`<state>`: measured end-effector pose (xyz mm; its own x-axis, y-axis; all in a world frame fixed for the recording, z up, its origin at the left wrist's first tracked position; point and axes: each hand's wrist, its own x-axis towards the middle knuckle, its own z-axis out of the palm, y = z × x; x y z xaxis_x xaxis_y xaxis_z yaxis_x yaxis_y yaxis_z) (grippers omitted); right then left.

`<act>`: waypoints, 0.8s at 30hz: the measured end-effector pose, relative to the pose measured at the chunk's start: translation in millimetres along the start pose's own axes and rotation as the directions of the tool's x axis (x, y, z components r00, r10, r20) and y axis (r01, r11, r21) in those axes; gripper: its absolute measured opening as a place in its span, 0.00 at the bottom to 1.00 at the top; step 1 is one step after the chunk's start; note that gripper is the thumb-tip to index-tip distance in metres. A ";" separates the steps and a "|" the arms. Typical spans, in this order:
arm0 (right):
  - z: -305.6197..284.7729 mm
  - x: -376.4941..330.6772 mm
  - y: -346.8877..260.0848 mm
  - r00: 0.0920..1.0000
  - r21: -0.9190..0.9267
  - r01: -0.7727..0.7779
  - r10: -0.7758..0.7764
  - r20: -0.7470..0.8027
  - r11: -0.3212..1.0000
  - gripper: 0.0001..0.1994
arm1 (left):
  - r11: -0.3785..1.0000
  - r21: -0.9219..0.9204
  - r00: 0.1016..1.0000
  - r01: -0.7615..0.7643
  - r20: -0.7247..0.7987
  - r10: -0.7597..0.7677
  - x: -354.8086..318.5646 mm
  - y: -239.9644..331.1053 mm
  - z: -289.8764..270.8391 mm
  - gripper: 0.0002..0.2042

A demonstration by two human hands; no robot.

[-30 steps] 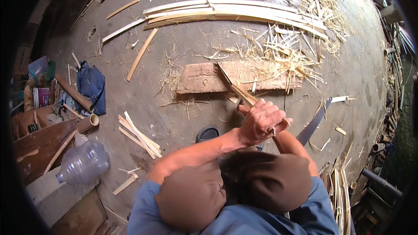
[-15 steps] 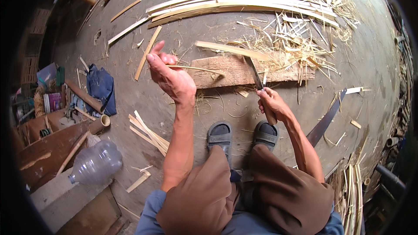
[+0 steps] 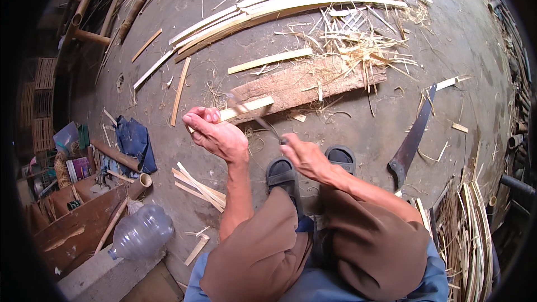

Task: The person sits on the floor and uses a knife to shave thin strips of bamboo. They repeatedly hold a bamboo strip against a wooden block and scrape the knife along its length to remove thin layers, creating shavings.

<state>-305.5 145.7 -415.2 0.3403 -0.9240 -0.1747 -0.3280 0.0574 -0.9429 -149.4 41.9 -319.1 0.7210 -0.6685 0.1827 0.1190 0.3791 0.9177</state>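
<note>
My left hand [image 3: 217, 136] is closed around one end of a pale bamboo strip [image 3: 258, 105], whose free end points right, over the left end of a rough wooden board [image 3: 296, 90]. In my right hand [image 3: 305, 156] is the handle of a knife [image 3: 273, 130]. Its blade is smeared by motion and crosses the strip near my left fingers; whether it touches cannot be made out. Another bamboo strip [image 3: 269, 61] lies along the board's far side. Thin shavings [image 3: 358, 50] heap over the board's right end.
Long split strips [image 3: 291, 5] lie beyond the board. At right rests a handsaw [image 3: 415, 134], with a strip bundle [image 3: 472, 235] nearer me. On the left are a clear plastic bottle [image 3: 144, 232], a wooden box [image 3: 84, 226] and blue cloth [image 3: 135, 144]. My sandalled feet stand below the board.
My right hand has swung the knife left and nearer me, from over the board to across the held strip. That strip has turned to show its broad face. The view has shifted slightly.
</note>
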 end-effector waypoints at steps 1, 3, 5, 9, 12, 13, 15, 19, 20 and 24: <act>4.6 7.3 -15.3 0.998 0.027 0.057 -0.058 0.023 0.998 0.14 | 1.000 0.001 1.000 -0.010 0.001 0.010 -4.7 1.2 2.6 0.19; 6.9 17.7 -4.0 0.999 0.055 0.015 -0.017 0.032 0.998 0.13 | 1.000 0.003 1.000 -0.029 0.005 0.029 -11.8 2.2 5.5 0.20; -0.8 26.6 51.8 0.981 0.043 -0.192 0.194 -0.026 0.980 0.14 | 1.000 0.012 1.000 -0.001 0.022 0.001 -20.8 -8.7 14.3 0.20; 6.8 21.3 -5.4 0.996 0.014 -0.082 0.082 -0.039 0.997 0.15 | 0.990 0.128 0.998 -0.061 0.029 0.057 -13.8 -2.2 2.1 0.21; -1.8 22.1 30.8 0.987 0.016 -0.151 0.151 -0.062 0.988 0.15 | 0.992 0.115 0.998 -0.059 0.009 0.058 -16.4 1.8 5.1 0.22; -13.2 24.4 55.1 0.959 0.001 -0.274 0.273 -0.080 0.962 0.15 | 0.995 0.082 0.999 -0.053 0.013 0.052 -17.5 -1.0 11.5 0.22; -16.3 28.2 64.9 0.981 -0.042 -0.166 0.161 -0.113 0.985 0.14 | 0.997 0.065 0.998 -0.045 0.040 0.042 -16.4 -9.8 17.9 0.22; -4.5 15.0 15.1 0.998 0.008 -0.062 0.062 0.003 0.998 0.15 | 0.992 0.115 0.999 -0.045 0.019 0.043 -11.0 -0.8 7.9 0.22; -6.7 10.4 39.2 0.987 -0.017 -0.163 0.163 -0.011 0.987 0.15 | 0.993 0.112 0.999 -0.045 0.031 0.042 -12.4 -1.2 8.5 0.21; 3.4 8.7 34.2 0.988 -0.005 -0.138 0.138 -0.063 0.990 0.15 | 0.993 0.106 0.997 -0.057 0.055 0.052 -8.9 -5.0 7.2 0.22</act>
<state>-310.8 140.8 -449.9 0.2355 -0.9293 -0.2844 -0.3763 0.1826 -0.9083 -161.4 41.3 -322.8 0.6873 -0.6823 0.2492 0.0045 0.3471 0.9378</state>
